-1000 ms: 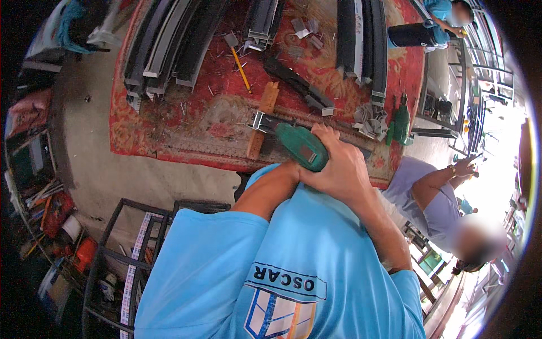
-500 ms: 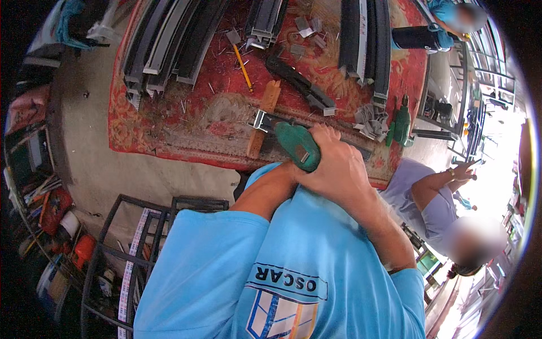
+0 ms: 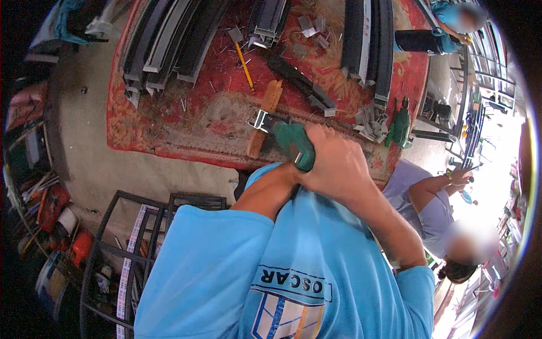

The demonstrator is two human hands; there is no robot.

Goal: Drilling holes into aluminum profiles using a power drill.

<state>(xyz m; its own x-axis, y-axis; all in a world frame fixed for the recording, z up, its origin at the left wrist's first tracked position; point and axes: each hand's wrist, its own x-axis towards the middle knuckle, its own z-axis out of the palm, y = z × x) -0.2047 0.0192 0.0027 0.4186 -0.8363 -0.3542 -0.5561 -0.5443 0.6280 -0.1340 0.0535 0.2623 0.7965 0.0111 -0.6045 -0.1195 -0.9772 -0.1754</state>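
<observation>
My right hand (image 3: 339, 161) is wrapped over the back of a green power drill (image 3: 293, 146), held low over the near edge of the work surface. Its tip is hidden beneath its body. Under the drill a dark metal profile (image 3: 275, 121) with a bright cut end lies across a wooden block (image 3: 264, 116). My left forearm (image 3: 268, 192) reaches in beneath the drill and my right hand, which hide the left hand and its fingers.
Red patterned carpet (image 3: 186, 133) covers the work surface. On it lie long dark profiles (image 3: 175, 45), a yellow pencil (image 3: 245, 66), a black bar (image 3: 302, 85), metal offcuts (image 3: 371, 121) and another green drill (image 3: 400, 125). One person (image 3: 420, 198) is at the right, another (image 3: 446, 25) farther back.
My right hand has shifted slightly right, and the drill has tilted a little with it. The profile and wooden block stay in place. The person at the right has moved slightly.
</observation>
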